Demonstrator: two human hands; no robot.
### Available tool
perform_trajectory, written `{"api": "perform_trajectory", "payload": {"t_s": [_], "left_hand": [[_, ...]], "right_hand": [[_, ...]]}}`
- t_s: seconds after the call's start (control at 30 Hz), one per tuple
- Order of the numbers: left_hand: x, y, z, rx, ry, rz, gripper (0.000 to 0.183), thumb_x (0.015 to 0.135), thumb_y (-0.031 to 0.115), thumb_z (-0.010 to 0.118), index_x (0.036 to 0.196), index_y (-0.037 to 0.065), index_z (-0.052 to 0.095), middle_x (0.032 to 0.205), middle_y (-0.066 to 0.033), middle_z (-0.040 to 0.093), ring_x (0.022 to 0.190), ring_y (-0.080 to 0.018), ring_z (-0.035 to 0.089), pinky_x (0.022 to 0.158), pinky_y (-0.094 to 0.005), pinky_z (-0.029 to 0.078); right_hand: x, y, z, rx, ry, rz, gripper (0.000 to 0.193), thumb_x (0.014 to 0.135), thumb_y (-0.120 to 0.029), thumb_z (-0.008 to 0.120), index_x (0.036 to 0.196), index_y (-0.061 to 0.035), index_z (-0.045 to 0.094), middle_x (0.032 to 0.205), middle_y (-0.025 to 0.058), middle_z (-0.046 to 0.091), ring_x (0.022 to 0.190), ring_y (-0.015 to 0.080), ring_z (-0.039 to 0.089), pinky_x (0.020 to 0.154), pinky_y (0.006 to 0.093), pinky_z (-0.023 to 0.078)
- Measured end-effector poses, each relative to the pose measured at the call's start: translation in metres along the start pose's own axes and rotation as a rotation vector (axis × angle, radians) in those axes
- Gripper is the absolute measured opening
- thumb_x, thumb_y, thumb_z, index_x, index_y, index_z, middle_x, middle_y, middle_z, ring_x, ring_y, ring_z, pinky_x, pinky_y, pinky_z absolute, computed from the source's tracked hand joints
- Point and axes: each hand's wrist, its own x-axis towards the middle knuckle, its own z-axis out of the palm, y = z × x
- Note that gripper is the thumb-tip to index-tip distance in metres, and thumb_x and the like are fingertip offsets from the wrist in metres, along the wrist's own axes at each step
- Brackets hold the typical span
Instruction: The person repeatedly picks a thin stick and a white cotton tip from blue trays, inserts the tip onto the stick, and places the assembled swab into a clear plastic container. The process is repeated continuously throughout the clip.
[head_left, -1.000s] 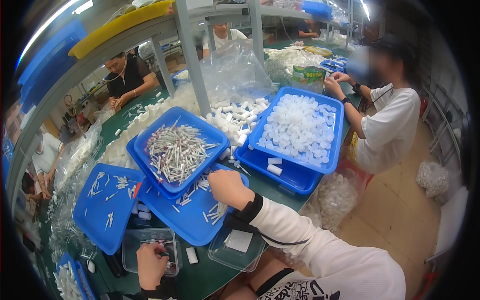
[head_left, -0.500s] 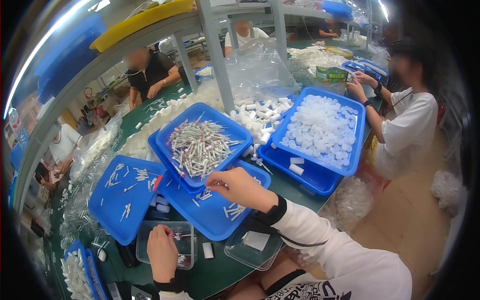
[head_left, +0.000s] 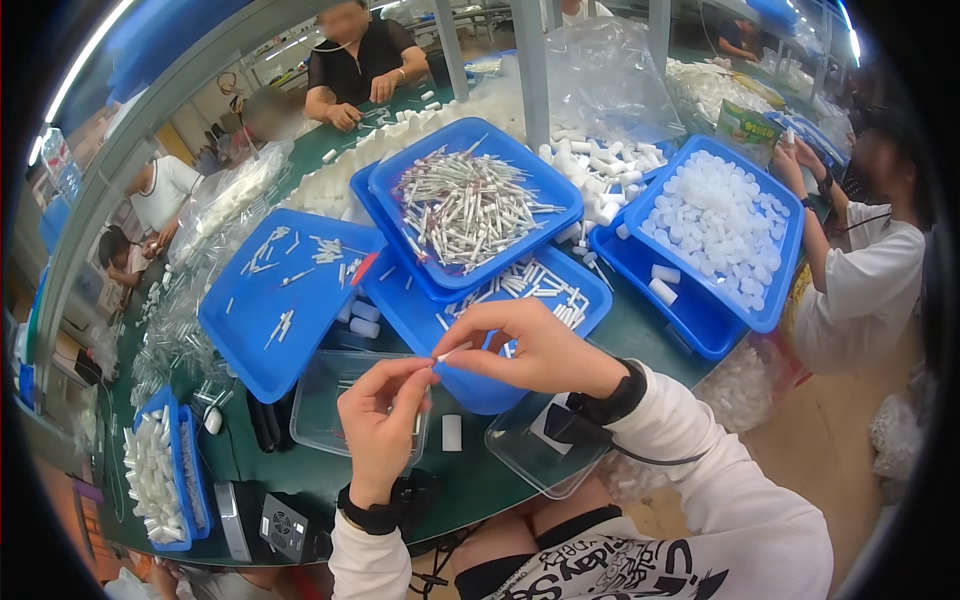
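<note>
My left hand [head_left: 385, 415] and my right hand [head_left: 535, 345] meet fingertip to fingertip above the near edge of the lower blue tray [head_left: 480, 390]. Between my right thumb and forefinger is a short thin white stick [head_left: 457, 350]. Its left end reaches the pinched fingers of my left hand; what those hold is too small to make out. Slim white sticks, some with reddish parts, are heaped in the upper blue tray [head_left: 452, 284]. Under my left hand stands a clear plastic box [head_left: 318, 378], partly covered by it. A white cylinder [head_left: 452, 433] is upright beside the box.
A blue tray [head_left: 240, 340] with scattered sticks lies left. To the right, a blue tray [head_left: 762, 325] holds translucent white caps. A clear lid [head_left: 525, 465] rests at the table edge. Small blue bins [head_left: 180, 535] stand far left. Co-workers sit around; a metal post [head_left: 533, 85] rises behind.
My left hand has risen from the clear box, and my right hand has left the stick trays. Both now meet in front of me. The whole view has shifted, too.
</note>
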Motion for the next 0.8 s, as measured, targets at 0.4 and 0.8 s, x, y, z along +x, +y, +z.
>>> {"api": "perform_trajectory", "payload": {"t_s": [0.4, 0.8], "left_hand": [[-0.003, -0.009, 0.004, 0.208, 0.075, 0.140, 0.007, 0.086, -0.003, 0.064, 0.093, -0.003, 0.062, 0.086, -0.0094, 0.068, 0.081, -0.0136, 0.067, 0.072, -0.0220, 0.050], [-0.005, -0.005, 0.009, 0.562, 0.028, 0.322, 0.020, 0.081, -0.003, 0.068, 0.099, -0.001, 0.059, 0.089, -0.0108, 0.065, 0.065, -0.0173, 0.060, 0.060, -0.0264, 0.048]], "right_hand": [[0.000, -0.002, 0.000, -0.027, -0.049, 0.057, 0.015, 0.084, -0.015, 0.068, 0.096, -0.0062, 0.071, 0.087, 0.0045, 0.070, 0.072, 0.0133, 0.064, 0.056, 0.0244, 0.050], [0.000, 0.009, 0.000, 0.143, -0.164, 0.174, 0.014, 0.085, -0.012, 0.067, 0.096, -0.0044, 0.070, 0.082, 0.0068, 0.070, 0.067, 0.0175, 0.067, 0.060, 0.0286, 0.051]]}}
